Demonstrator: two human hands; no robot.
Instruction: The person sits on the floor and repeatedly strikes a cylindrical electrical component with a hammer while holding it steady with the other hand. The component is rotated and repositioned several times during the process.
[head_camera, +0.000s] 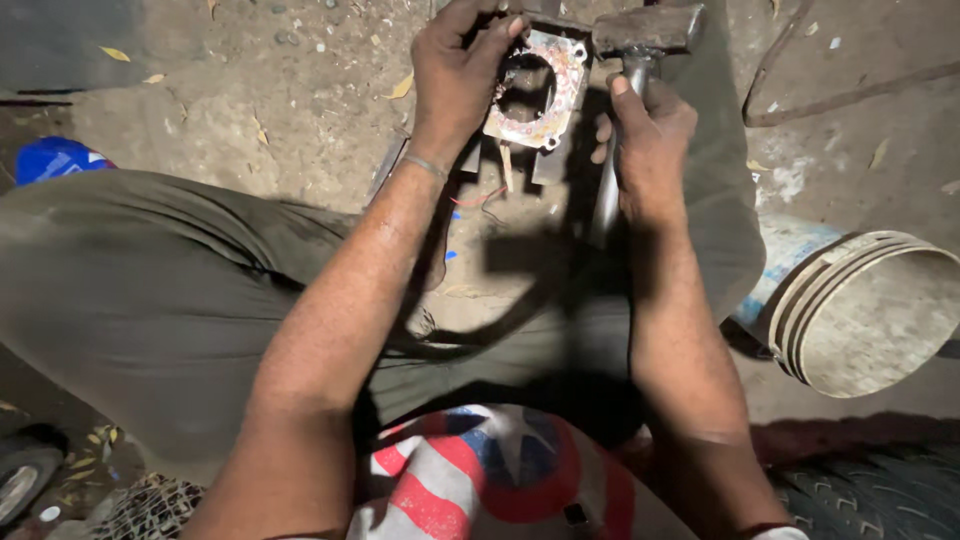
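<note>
My left hand grips the upper left side of a squarish metal housing with a round hole and worn, rusty paint, holding it on the dirt ground between my legs. My right hand is closed around the metal handle of a hammer. The hammer's dark head lies just above the housing's top right corner. A thin bracelet circles my left wrist. Below the housing a dark metal piece and a thin red wire show in shadow.
A dirty white bucket lies on its side at the right. A blue object sits at the left behind my knee. A dark hose curves across the ground at top right. A tyre tread shows at bottom right.
</note>
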